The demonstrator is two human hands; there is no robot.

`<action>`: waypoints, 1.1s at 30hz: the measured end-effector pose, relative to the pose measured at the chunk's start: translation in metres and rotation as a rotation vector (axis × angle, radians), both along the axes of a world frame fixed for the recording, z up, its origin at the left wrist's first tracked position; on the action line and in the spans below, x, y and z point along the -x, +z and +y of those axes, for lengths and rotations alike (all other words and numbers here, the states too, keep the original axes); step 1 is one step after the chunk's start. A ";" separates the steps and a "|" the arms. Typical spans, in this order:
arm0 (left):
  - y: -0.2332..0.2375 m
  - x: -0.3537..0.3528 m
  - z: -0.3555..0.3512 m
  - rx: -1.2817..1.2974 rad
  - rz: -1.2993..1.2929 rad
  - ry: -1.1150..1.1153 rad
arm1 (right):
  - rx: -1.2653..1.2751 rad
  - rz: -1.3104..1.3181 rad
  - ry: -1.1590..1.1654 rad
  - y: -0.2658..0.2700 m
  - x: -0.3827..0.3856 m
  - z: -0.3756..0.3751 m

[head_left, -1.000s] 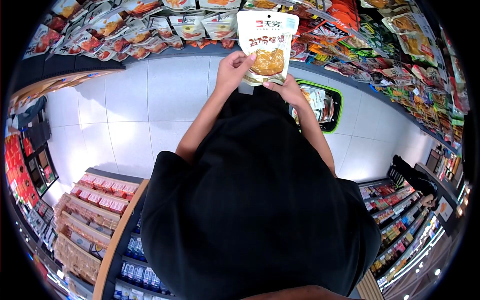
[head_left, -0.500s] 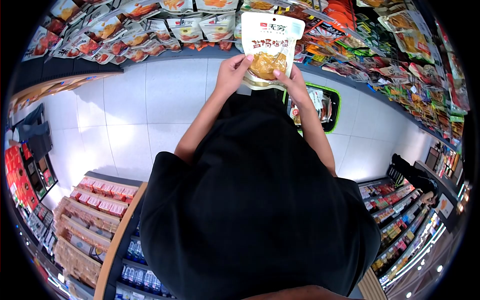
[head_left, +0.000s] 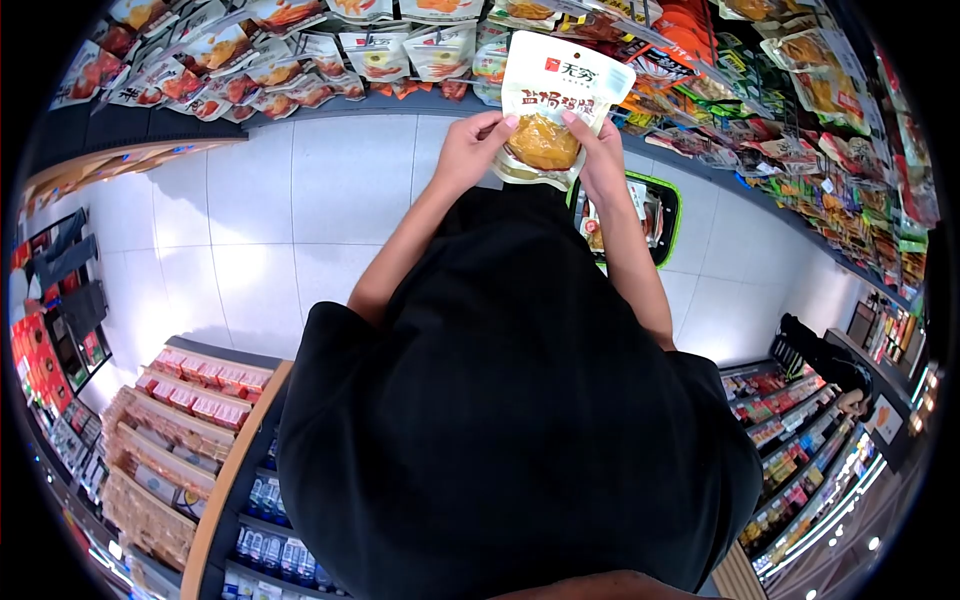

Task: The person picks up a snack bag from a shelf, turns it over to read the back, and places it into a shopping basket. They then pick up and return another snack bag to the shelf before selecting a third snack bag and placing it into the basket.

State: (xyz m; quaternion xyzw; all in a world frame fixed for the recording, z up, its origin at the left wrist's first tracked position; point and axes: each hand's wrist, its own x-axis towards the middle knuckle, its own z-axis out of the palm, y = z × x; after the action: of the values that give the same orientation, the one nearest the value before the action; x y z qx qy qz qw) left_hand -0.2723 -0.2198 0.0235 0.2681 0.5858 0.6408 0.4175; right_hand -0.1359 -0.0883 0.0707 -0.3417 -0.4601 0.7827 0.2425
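Note:
A white food pouch (head_left: 562, 85) with red and black lettering and a golden-brown food picture is held up at the top centre, tilted to the right. My left hand (head_left: 474, 150) grips its left edge, thumb on the front. On the right edge my right hand (head_left: 601, 165) pinches it, with the thumb over the lettering. The fingers behind the pouch are mostly hidden. Just below my right hand, partly covered by my forearm, a dark basket with a green rim (head_left: 676, 222) holds several packages.
Hanging snack pouches (head_left: 440, 52) fill the curved rack across the top. Pale floor tiles (head_left: 255, 190) lie below it. Shelves of boxed goods (head_left: 205, 390) stand at lower left. A person in dark clothes (head_left: 825, 352) is at the right, another person (head_left: 65, 255) at the far left.
The pouch has tilted and shifted slightly right and down. My right thumb has moved from the food picture up to the pouch's right side near the lettering. My left hand still holds the left edge.

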 end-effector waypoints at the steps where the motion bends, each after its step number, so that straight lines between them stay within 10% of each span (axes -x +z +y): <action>1: 0.001 0.000 0.000 -0.004 0.007 -0.010 | 0.008 -0.006 -0.018 0.001 0.001 -0.001; 33: 0.006 -0.010 0.004 -0.027 -0.025 -0.102 | 0.109 -0.020 -0.098 0.001 -0.010 0.003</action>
State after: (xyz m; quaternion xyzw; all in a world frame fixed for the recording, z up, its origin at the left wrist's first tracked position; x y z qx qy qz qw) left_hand -0.2621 -0.2155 0.0292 0.2951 0.5574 0.6300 0.4531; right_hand -0.1258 -0.0851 0.0716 -0.3842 -0.4019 0.7905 0.2568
